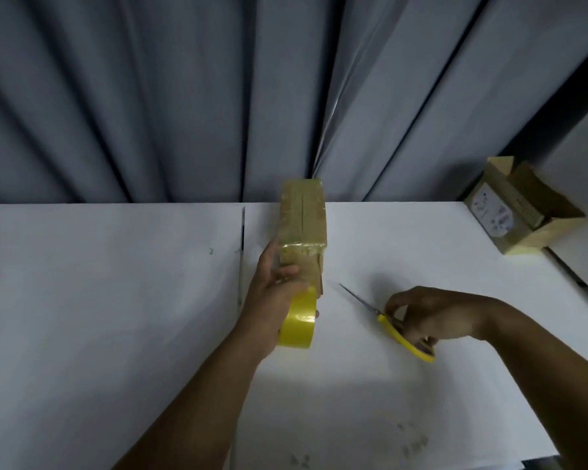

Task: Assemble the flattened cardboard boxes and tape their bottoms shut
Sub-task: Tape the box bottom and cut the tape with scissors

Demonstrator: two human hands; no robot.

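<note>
Yellow tape roll gripped in your left hand, thumb on box | your right hand curls round scissors on tabletop | far box at right edge

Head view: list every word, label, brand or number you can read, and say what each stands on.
On the open box at far right, a white label: dark print and marks, too blurred to read.
No text shows on the taped box, the yellow tape roll or the scissors.
</note>
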